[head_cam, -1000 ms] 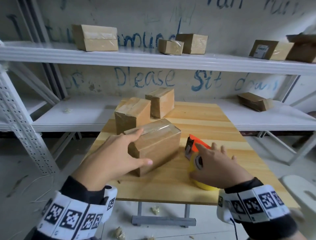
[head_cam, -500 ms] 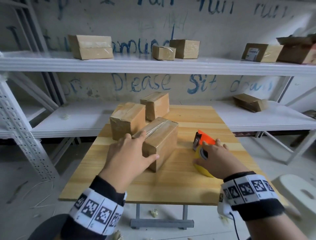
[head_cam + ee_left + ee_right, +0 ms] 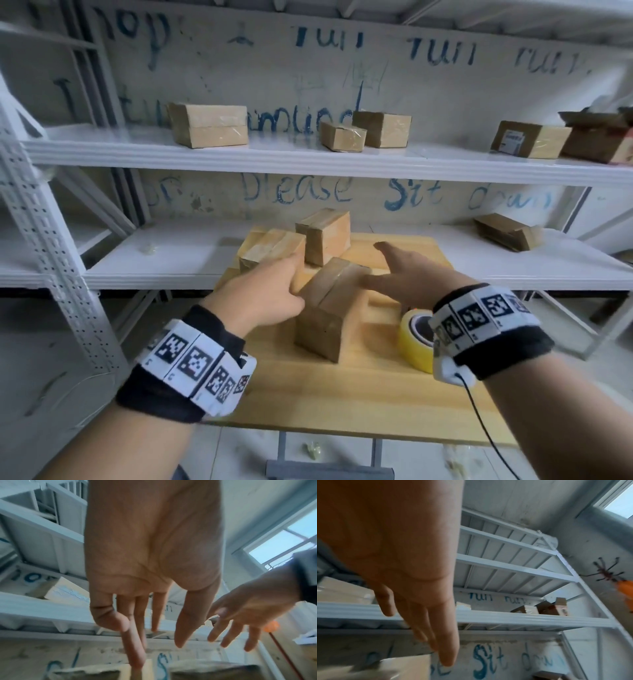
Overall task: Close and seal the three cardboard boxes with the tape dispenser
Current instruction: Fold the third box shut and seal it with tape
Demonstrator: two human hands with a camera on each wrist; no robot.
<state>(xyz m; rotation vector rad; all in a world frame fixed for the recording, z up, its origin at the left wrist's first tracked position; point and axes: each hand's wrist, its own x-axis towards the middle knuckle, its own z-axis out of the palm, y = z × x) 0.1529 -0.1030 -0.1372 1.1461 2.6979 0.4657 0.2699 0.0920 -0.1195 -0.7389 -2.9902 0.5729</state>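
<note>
Three closed brown cardboard boxes stand on the wooden table (image 3: 359, 387): a near box (image 3: 329, 315), a left box (image 3: 267, 251) and a far box (image 3: 325, 236). My left hand (image 3: 274, 291) reaches to the near box's upper left edge, fingers straight and touching it, beside the left box. My right hand (image 3: 400, 274) hovers spread over the near box's right side and holds nothing. The tape dispenser (image 3: 414, 339), a yellow roll, lies on the table under my right wrist, partly hidden. In the left wrist view my left hand's fingers (image 3: 135, 654) point down at box tops (image 3: 214, 672).
White metal shelving (image 3: 308, 161) runs behind the table. Several more cardboard boxes (image 3: 209, 125) sit on its upper shelf, and another box (image 3: 507, 231) lies on the lower shelf at right. A shelf upright (image 3: 51, 246) stands at left. The table's near edge is close to me.
My right hand has let go of the tape dispenser and moved up and left over the near box. My left hand slid forward along that box's left side.
</note>
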